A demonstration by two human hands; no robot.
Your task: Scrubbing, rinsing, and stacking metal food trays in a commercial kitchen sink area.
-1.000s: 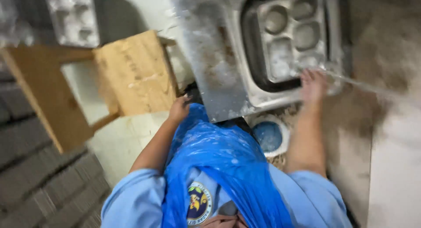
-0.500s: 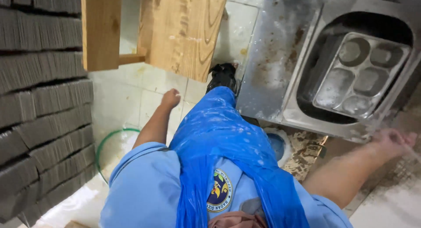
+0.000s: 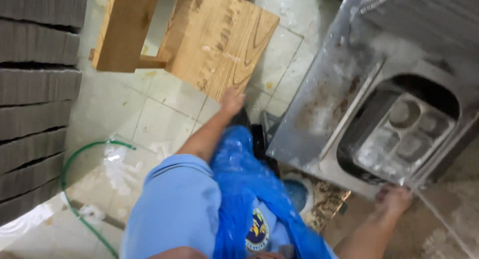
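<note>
Left hand rests loosely open against the wooden stool; right hand grips the sink's edge.

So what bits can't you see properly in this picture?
Head view only:
- Left hand: motion blur hides whether it touches the wooden stool.
- Right hand: blurred at the sink edge; its grip is unclear.
- Metal tray: smeared, so what lies in its compartments is unreadable.
- Green hose: cut off by the bottom edge.
- Legs and feet: mostly hidden under the blue apron.
</note>
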